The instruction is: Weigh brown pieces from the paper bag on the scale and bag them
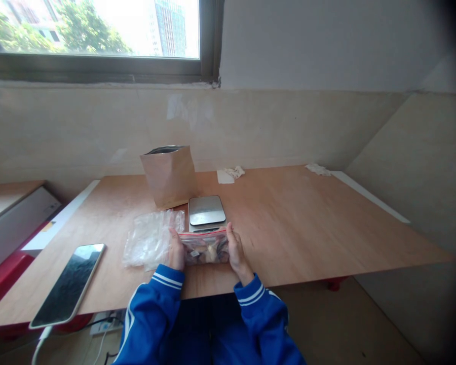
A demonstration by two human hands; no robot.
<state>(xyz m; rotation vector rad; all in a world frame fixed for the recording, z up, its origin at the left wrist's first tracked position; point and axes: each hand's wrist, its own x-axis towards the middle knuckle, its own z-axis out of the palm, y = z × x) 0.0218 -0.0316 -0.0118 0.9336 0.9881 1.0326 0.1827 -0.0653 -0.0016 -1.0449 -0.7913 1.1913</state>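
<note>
While the left hand [177, 252] grips one end of a small clear bag [205, 249] with a red zip strip, the right hand [236, 252] grips the other end, fingers of both curled shut on it. This bag, filled with brownish pieces too small to make out, lies on the wooden table [307, 223] just in front of a small scale [206, 211], almost touching its near edge. Behind the scale and slightly left stands an open brown paper bag [169, 175]. Left of the scale lies a heap of empty clear bags [150, 243], touching the left hand. Farther left of the scale a phone [69, 284] lies face up. Crumpled tissues [231, 173] sit well behind the scale.
</note>
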